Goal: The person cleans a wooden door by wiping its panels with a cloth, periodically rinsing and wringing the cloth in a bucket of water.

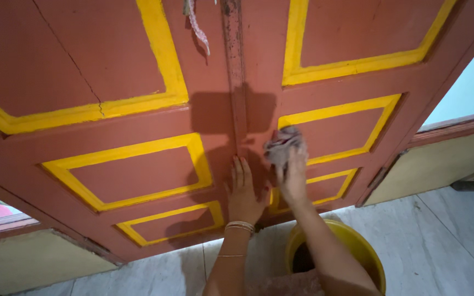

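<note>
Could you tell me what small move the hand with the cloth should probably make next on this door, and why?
Probably draw the cloth leftward onto the door's centre strip. The right hand presses it just right of that strip, which looks dark and speckled above, while the left hand lies flat on the door.

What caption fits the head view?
Right hand presses a grey cloth on the red-and-yellow door; left hand rests flat.

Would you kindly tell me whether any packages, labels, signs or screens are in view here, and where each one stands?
None are in view.
What shows instead: a red-brown double door with yellow panel borders, a grey cloth pressed to it by the right hand, the left hand flat on the door, and a yellow bucket on the pale floor.
</note>
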